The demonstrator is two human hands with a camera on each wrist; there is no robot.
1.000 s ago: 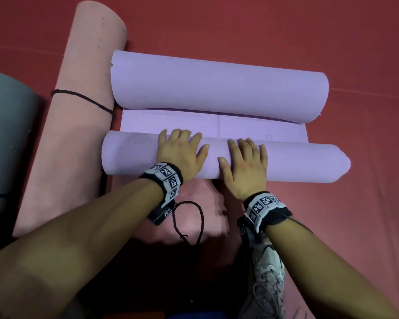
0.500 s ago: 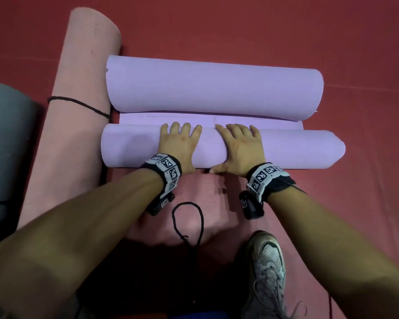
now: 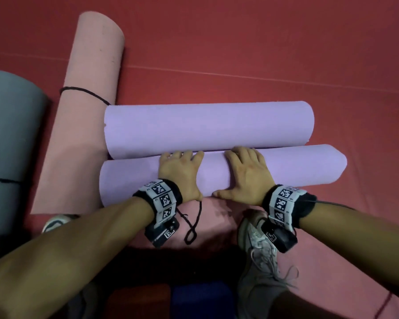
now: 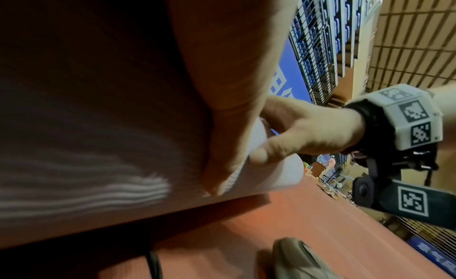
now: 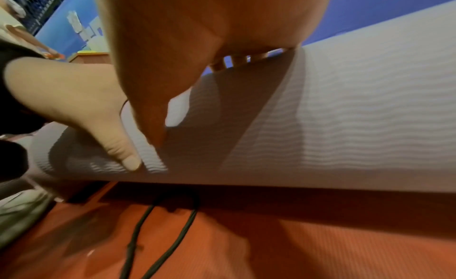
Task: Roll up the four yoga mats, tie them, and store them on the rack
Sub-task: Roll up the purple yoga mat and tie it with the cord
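Left hand (image 3: 179,174) and right hand (image 3: 249,174) lie palm-down side by side, fingers (image 3: 240,152) draped forward.

place: sports hall | signs: red padded floor (image 3: 263,42); tiered blue seats (image 4: 318,39); blue wall padding (image 5: 394,10)

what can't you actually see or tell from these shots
- Rack: in no view.
- Grey mat: cut by the head view's left edge.
- Fingertips of left hand and right hand: hidden over the near purple roll.
- Fourth mat: not identifiable.
- Black cord: its upper end hidden under the left hand.
- Wrist views: palms block most; background too small.
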